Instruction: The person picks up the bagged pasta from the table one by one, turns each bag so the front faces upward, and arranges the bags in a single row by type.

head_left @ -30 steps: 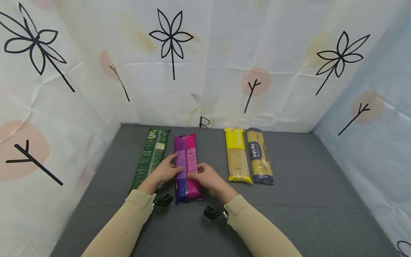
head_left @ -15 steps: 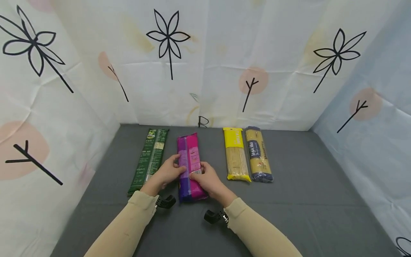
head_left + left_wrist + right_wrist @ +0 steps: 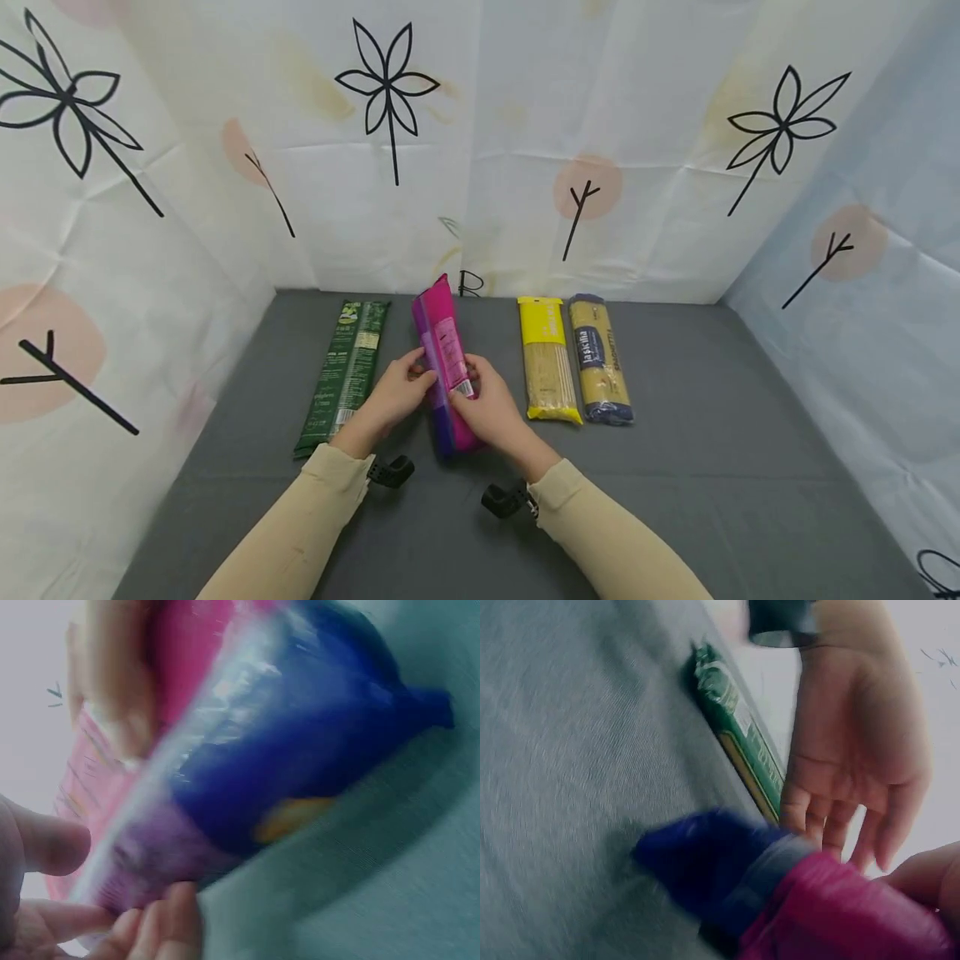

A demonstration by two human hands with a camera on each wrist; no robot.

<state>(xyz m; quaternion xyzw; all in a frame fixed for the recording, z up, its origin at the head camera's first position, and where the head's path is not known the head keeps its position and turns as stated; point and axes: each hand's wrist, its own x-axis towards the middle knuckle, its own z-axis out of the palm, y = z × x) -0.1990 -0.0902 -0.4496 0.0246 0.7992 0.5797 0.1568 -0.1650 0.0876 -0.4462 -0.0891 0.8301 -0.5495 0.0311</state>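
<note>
A long pink and purple packet (image 3: 447,342), much like the spaghetti packs in shape, is held tilted between both hands with its far end raised. My right hand (image 3: 491,408) grips its right side, thumb on the face with the barcode. At the left edge, my left hand (image 3: 393,392) pinches it lightly. The left wrist view has the left fingertips (image 3: 180,911) against the lavender side of the packet (image 3: 285,750), the thumb across from them. In the right wrist view the packet's dark blue end (image 3: 705,862) hangs close over the cloth, partly covering the left fingers.
On the grey cloth (image 3: 675,517), a green packet (image 3: 341,375) lies to the left. A yellow spaghetti pack (image 3: 551,358) and a blue-ended spaghetti pack (image 3: 600,358) lie side by side on the right. Patterned white curtains (image 3: 480,150) enclose the back and sides.
The pink and purple packet has gone from lying flat to tilted, its far end lifted and its body turned on edge. Both hands have moved slightly up and right with it. Other packs stay put.
</note>
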